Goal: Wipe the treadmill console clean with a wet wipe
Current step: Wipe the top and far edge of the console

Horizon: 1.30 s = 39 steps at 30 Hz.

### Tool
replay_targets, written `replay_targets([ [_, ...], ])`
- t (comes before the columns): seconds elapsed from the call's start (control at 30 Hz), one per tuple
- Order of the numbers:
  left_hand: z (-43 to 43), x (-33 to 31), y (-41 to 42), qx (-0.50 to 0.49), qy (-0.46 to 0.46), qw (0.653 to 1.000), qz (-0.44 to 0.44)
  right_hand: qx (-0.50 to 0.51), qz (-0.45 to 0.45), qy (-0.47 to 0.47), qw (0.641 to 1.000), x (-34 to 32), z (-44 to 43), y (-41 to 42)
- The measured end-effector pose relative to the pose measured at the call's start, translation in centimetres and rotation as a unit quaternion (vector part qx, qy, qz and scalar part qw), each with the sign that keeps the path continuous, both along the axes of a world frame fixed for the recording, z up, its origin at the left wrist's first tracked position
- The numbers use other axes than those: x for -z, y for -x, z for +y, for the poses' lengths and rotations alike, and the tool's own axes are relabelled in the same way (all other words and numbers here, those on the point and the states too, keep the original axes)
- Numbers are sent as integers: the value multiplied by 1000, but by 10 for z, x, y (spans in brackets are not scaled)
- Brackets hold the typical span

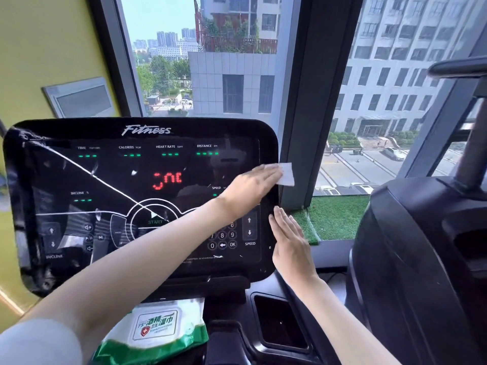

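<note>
The black treadmill console (105,175), marked Fitness, fills the middle of the head view, lit with green dashes and red digits. My left hand (250,185) reaches across it and lies flat on the panel's right side, pressing a white wet wipe (287,173) whose free end sticks out past the console's right edge. My right hand (290,241) rests with straight fingers against the lower right rim of the console, beside the SPEED arrows, holding nothing.
A green-and-white pack of wet wipes (158,330) lies on the tray below the console. A black cup holder (279,322) sits to its right. Another dark machine (421,259) stands close on the right. A window (224,61) with artificial turf (334,217) on its sill is behind.
</note>
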State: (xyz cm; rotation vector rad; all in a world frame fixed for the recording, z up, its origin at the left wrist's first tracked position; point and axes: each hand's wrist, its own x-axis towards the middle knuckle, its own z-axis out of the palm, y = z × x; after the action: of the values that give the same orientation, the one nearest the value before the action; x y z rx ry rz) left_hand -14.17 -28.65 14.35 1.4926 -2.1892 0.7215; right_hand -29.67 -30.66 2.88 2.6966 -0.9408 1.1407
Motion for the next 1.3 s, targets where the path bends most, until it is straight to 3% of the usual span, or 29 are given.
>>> replay_targets([
  [0.1,0,14,1,-3,2,999,34,-1,12,-4,1000,0,-2,1],
  [0.23,16,36,2,81,-64,993,-51,14,25,-16,999,0,3,1],
  [0.37,-6,-3,6,-11,-11,999,51,-3,38,-14,999,3,3,1],
  [0.47,-8,12,-1,-33,-22,995,92,-1,38,-4,999,2,2,5],
  [0.6,24,52,-2,75,-132,988,-18,5,0,9,1000,3,5,15],
  [0.8,2,10,-1,-41,-44,994,86,-15,2,7,1000,21,17,18],
  [0.9,20,46,-3,21,-30,999,2,11,-43,-3,999,24,20,21],
  [1.03,43,71,-1,100,-83,985,-117,74,-122,-112,983,18,24,19],
  [1.2,15,36,-4,-5,-40,999,18,33,-120,-72,990,17,27,10],
  [1.3,26,63,3,43,-49,998,-15,19,-104,-63,992,26,31,10],
])
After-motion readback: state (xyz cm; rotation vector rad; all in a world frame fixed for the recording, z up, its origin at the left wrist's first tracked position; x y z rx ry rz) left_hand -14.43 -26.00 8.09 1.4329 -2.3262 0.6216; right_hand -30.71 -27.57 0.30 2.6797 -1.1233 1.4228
